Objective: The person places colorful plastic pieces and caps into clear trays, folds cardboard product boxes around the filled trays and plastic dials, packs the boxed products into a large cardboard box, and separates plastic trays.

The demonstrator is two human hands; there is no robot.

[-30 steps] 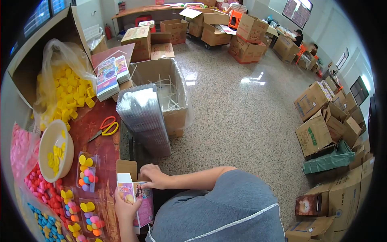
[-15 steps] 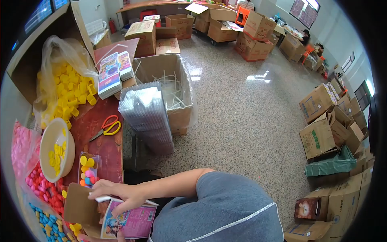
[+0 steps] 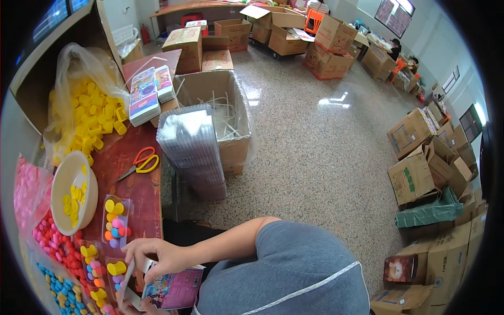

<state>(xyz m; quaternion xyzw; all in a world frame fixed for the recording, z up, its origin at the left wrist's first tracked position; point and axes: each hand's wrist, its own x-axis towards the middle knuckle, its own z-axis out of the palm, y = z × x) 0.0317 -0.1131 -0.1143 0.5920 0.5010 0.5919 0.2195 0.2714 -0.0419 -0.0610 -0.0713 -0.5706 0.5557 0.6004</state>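
Observation:
My right hand (image 3: 163,257) grips the upper edge of a pink and purple printed card (image 3: 176,289) with a barcode, its fingers bent round a pale folded panel. At the bottom edge, my left hand (image 3: 144,307), partly cut off, has its fingers closed on the card's lower side. Just beyond the hands lie clear plastic blister trays: one tray (image 3: 116,223) holds yellow cups and coloured pieces, and others (image 3: 94,273) lie nearer. What is inside the fold of the card is hard to make out.
On the red table are scissors (image 3: 139,164), a cream bowl (image 3: 90,210) with yellow pieces, a bag of yellow cups (image 3: 89,113) and stacked printed cards (image 3: 144,100). Nested clear trays (image 3: 191,152) stand beside an open carton (image 3: 236,155). More cartons (image 3: 412,178) line the right.
The brown panel that stood open on the left has swung in toward my hands, uncovering the nearer blister trays. My right hand has moved slightly right, still on the card.

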